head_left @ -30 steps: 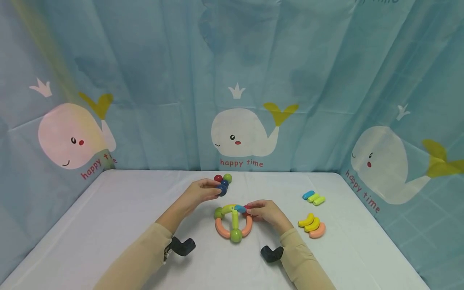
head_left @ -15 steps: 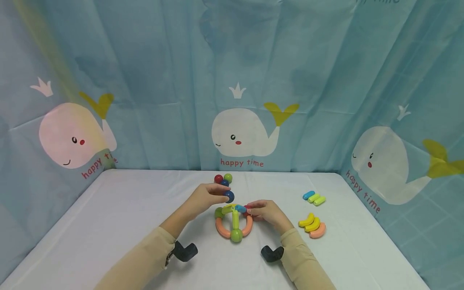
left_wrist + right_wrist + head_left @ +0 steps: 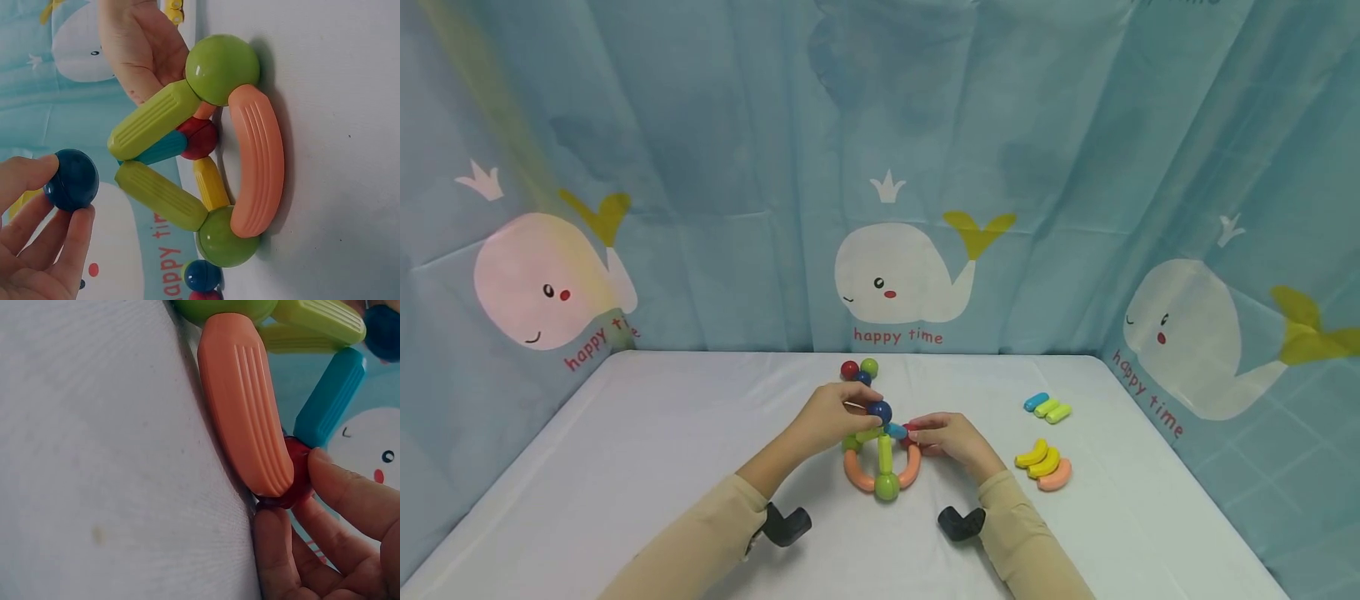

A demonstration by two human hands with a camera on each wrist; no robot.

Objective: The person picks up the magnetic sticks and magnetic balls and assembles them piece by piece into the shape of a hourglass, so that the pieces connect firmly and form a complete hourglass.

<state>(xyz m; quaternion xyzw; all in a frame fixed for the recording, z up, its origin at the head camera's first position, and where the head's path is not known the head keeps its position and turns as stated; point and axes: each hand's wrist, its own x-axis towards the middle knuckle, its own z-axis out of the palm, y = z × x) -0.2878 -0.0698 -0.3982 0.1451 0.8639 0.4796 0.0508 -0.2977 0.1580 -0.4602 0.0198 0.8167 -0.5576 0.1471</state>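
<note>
My left hand point(image 3: 829, 423) pinches a dark blue ball point(image 3: 880, 412) between thumb and fingers, over the top of a built frame of toy rods and balls. A small gap separates ball and rod tips in the left wrist view. Two light green rods point(image 3: 164, 197) and a blue rod point(image 3: 331, 397) lean together at that peak. The frame's base has green balls point(image 3: 887, 487), a red ball point(image 3: 301, 465), curved orange rods point(image 3: 257, 162) and a yellow rod point(image 3: 211, 184). My right hand point(image 3: 958, 442) holds the red ball at the base's right corner.
Behind the frame sit a red ball point(image 3: 849, 369), a green ball point(image 3: 869, 367) and another blue ball point(image 3: 863, 378). To the right on the white table point(image 3: 1150, 508) lie short blue and green rods point(image 3: 1047, 407), then yellow and orange curved rods point(image 3: 1049, 463).
My left hand has carried the dark blue ball from the ball group at the back, rightward and nearer, to above the frame's peak. My right hand has stayed at the red ball.
</note>
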